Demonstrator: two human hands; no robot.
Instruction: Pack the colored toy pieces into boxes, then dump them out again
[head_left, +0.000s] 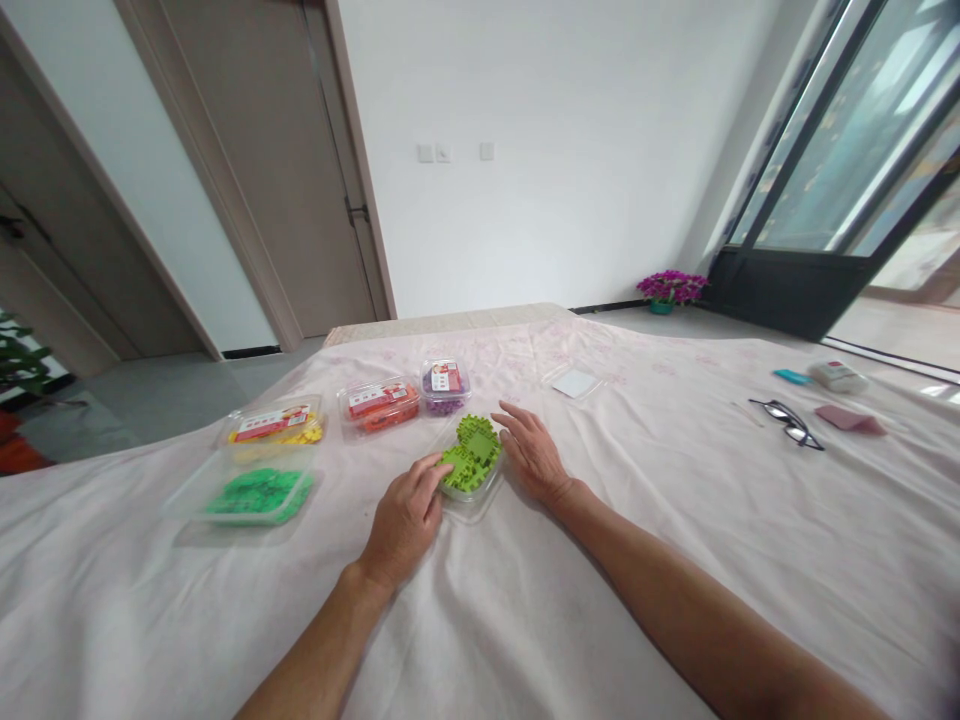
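The left hand [409, 515] is partly curled, its fingertips resting at the near left edge of a clear plastic container [474, 496] heaped with lime-green interlocking pieces [471, 452]; whether those fingers pinch anything, I cannot tell. The right hand [534, 455] is open, palm down, its fingers extended and a little apart along the container's right side, so the lime-green heap sits between the two hands. The fingers cover parts of the container's rim on both sides. Just beyond the fingertips, a labelled tub of purple pieces [444, 387] stands in the way on the far side, with a labelled tub of red-orange pieces [381, 404] beside it, ahead and left of the left hand. Farther left of that hand are a labelled tub of yellow pieces [281, 424] and, nearer, a translucent tub of green pieces [259, 496]. Beyond the right hand lies a transparent lid-like piece with a white square [575, 383]. Well to that hand's right, eyeglasses [787, 424] lie near a folded pink cloth [850, 419] on the pale bedsheet [675, 560].
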